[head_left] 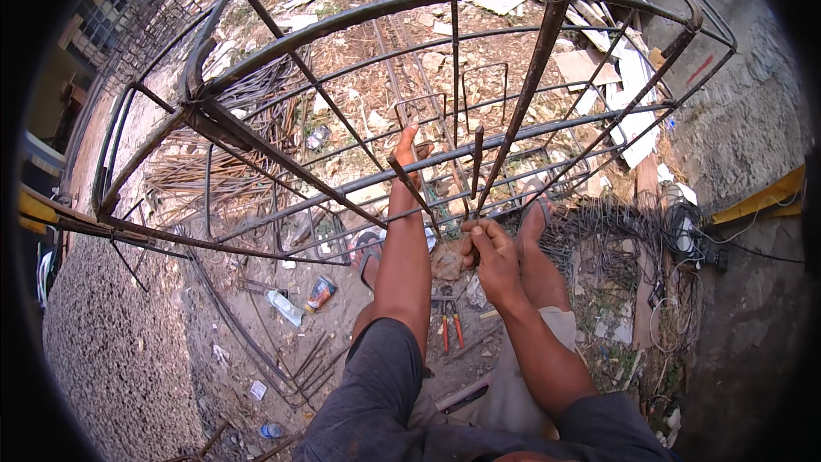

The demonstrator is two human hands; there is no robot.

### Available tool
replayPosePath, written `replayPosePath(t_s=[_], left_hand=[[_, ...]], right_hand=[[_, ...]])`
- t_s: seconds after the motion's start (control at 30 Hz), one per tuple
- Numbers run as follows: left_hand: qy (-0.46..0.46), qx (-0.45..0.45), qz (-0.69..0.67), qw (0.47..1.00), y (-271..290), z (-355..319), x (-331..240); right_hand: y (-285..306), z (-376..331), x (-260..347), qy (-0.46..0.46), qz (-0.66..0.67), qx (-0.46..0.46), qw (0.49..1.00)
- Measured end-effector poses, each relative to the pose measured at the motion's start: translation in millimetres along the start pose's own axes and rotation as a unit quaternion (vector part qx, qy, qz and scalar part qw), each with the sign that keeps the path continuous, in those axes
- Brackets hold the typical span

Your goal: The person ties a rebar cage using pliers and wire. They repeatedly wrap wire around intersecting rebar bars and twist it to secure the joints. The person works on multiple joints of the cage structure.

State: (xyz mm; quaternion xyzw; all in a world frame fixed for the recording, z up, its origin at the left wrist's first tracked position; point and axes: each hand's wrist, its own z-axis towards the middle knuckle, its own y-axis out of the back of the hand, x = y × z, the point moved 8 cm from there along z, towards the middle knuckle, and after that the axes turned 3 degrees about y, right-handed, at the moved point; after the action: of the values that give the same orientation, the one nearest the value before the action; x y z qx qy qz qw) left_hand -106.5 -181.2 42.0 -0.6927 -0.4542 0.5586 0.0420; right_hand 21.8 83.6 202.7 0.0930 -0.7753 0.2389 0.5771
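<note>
A cage of bent, dark rebar point(376, 11) spans the space before me, its long bars joined by crosswise ones. My left arm reaches forward among the bars, and my left hand point(409, 154) is closed around a bar of the cage; part of the hand is hidden behind the steel. Nearer to me, my right hand point(493, 254) is closed in a pinch at the lower end of a slanting bar point(532, 66). Whatever lies between its fingertips is too small to make out. Pliers with orange handles point(451, 331) lie on the ground below my hands.
Loose rebar point(214, 167) is piled beyond the cage at left. Tangled wire point(603, 235) lies at right beside a grey wall point(744, 77). A crumpled packet point(321, 293) and a pale wrapper point(285, 308) litter the ground. Broken white boards point(633, 94) lie at the far right.
</note>
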Motion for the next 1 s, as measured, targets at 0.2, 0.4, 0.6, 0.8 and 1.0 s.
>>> replayPosePath(t_s=[0.2,0.4,0.6,0.8,1.0], left_hand=[[0.009,-0.021,-0.025,0.999,-4.4,-9.1,-0.9],[0.001,-0.037,-0.069,0.997,-6.6,-10.6,-4.1],[-0.013,-0.021,-0.072,0.997,-1.0,-6.8,-7.3],[0.005,0.014,-0.042,0.999,-19.6,-14.6,13.3],[-0.104,-0.066,-0.011,0.992,15.1,-38.2,0.3]], right_hand=[[2.5,0.3,-0.8,0.005,0.003,0.002,1.000],[2.8,2.2,-3.0,0.010,-0.001,0.009,1.000],[-1.5,-0.9,0.1,0.008,0.006,0.018,1.000],[22.5,1.4,-2.4,0.032,-0.041,-0.030,0.998],[27.2,-2.1,-18.4,0.053,-0.144,-0.026,0.988]])
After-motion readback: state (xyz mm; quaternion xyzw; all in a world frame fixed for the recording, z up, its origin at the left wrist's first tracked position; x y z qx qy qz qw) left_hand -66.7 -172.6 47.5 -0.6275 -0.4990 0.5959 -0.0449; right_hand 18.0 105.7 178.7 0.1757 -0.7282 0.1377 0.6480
